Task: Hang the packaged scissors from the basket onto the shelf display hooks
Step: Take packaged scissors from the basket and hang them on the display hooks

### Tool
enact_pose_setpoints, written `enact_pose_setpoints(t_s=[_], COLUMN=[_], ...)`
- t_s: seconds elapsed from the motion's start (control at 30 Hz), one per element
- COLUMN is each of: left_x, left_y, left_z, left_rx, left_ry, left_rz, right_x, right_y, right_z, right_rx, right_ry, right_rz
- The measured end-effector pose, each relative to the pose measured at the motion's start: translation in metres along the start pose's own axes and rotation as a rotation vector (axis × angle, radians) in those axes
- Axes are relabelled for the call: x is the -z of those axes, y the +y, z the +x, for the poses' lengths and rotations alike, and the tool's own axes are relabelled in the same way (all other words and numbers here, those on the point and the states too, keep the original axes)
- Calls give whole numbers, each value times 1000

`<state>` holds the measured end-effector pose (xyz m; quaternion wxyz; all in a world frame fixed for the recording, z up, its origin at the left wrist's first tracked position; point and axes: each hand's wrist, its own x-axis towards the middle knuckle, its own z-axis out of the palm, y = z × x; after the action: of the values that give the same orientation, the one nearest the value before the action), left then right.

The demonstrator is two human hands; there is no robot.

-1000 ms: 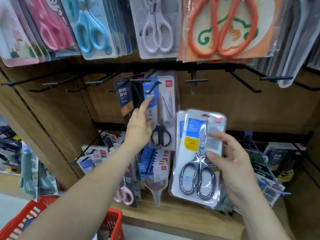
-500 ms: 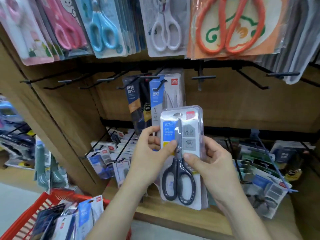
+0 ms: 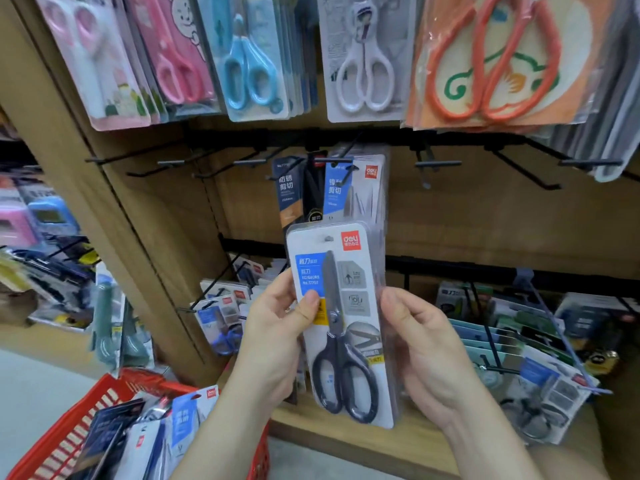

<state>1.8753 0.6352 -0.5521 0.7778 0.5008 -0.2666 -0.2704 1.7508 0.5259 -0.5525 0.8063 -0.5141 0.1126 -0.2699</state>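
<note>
Both hands [image 3: 277,337] hold scissors pack [image 3: 341,323] upright, seemingly blades-up.

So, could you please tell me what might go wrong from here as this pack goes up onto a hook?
1. The scissors pack has a small hang hole; it could miss the hook.
2. That hook already carries packs, which a nudge could dislodge.

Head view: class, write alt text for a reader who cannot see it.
Both hands, left hand and right hand, hold a scissors pack upright before a shelf of hooks, several bare. A red basket of more packs sits lower left.
</note>
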Motion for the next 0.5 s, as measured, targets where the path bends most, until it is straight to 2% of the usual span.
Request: enact_pose_setpoints(t_s=[0.13, 0.23, 0.3, 0.4, 0.5], left_x=[2, 7, 9, 12, 34], left_y=[1, 0, 2, 12, 27], left_z=[-7, -12, -16, -22, -27], left_rx=[-9, -114, -156, -156, -158], left_ry=[22, 165, 230, 271, 360], left_rz=[52, 250, 281, 160, 11], right_x=[-10, -16, -21, -23, -22], right_y=[3, 5, 8, 13, 6], right_z=[0, 1, 2, 5, 8], right_rx=[-74, -136, -153, -82, 54], right_ry=[-90, -22, 38, 169, 251], right_rz=[8, -1, 10, 32, -61])
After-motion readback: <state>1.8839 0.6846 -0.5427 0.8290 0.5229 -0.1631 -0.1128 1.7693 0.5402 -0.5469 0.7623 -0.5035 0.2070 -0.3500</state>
